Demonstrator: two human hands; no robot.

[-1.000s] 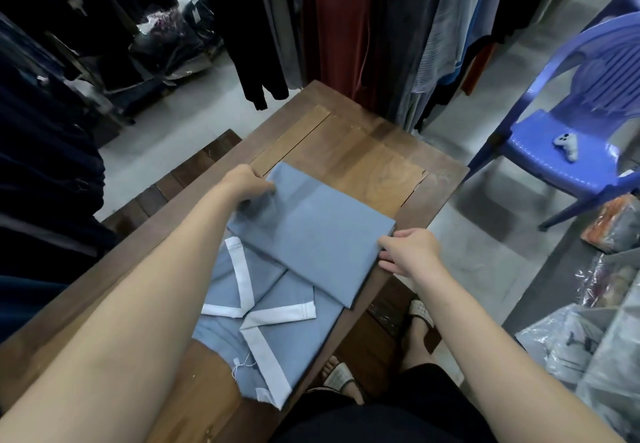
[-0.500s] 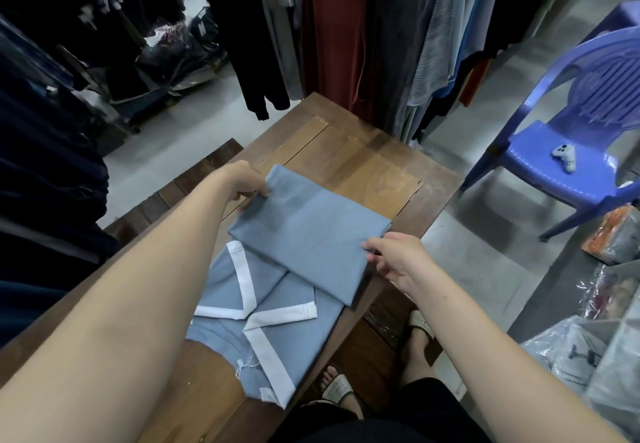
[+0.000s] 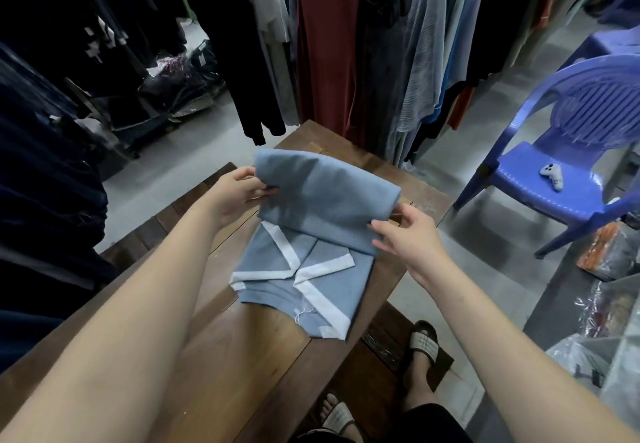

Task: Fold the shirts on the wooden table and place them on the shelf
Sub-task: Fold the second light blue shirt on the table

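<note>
A grey-blue shirt [image 3: 322, 200] with white sleeve trim lies partly folded on the wooden table [image 3: 242, 356]. Its far folded half is raised off the table and curls toward me. My left hand [image 3: 239, 191] pinches the left edge of that raised fold. My right hand [image 3: 405, 231] grips the right edge of the same fold. The near part, with the white-trimmed sleeves crossed, rests flat on the wood. No shelf is in view.
A rack of hanging clothes [image 3: 346, 44] stands just beyond the table's far end. A blue plastic chair [image 3: 561, 172] with a small white controller [image 3: 552, 176] on its seat stands to the right. Plastic-wrapped garments [image 3: 606, 304] are piled at the right. My sandalled feet [image 3: 419, 342] stand beside the table.
Both hands have lifted the shirt's far folded half off the table and are bringing it toward me. The head view has tilted upward, showing more of the rack.
</note>
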